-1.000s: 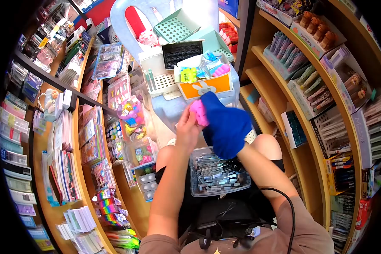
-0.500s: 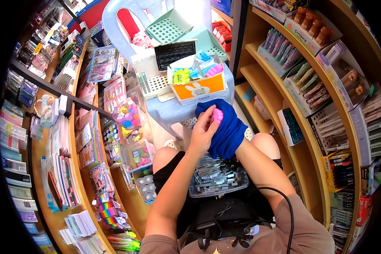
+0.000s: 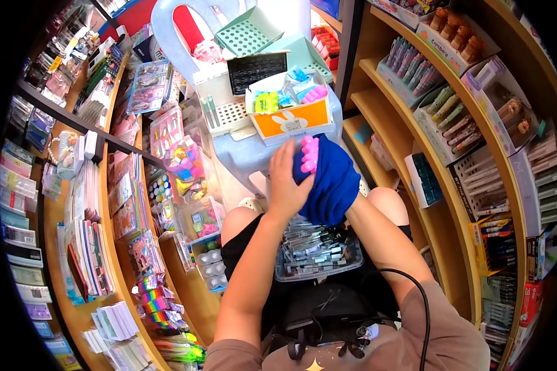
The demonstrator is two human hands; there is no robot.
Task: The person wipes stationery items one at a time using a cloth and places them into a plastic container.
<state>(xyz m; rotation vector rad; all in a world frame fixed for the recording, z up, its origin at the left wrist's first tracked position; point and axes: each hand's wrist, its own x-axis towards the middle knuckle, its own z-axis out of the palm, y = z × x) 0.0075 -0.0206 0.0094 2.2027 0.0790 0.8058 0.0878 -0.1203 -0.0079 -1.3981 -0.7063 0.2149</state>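
Observation:
A blue cloth (image 3: 331, 182) covers my right hand (image 3: 354, 199), so its fingers are hidden. The cloth is bunched around a pink knobbly piece (image 3: 309, 154), which stands up at its left edge; its exact kind is unclear. My left hand (image 3: 288, 182) is beside the piece, fingers apart and slightly blurred, with the thumb near its lower end. Just beyond, an orange-and-white box with a rabbit face (image 3: 294, 123) sits on a pale blue plastic chair (image 3: 235, 159). In that box are a yellow-green knobbly piece (image 3: 267, 102), another pink one (image 3: 315, 94) and blue packets.
A clear tub of pens (image 3: 319, 253) rests at my lap. Perforated mint trays (image 3: 249, 34) and a white tray (image 3: 232, 117) share the chair. Wooden shelves with stationery stand close on the right (image 3: 408, 123) and left (image 3: 124, 260). A black cable (image 3: 424, 303) crosses my right arm.
My left hand has let go of the pink piece and moved slightly left, fingers spreading. The piece now stands more upright and shows more, against the cloth over my right hand.

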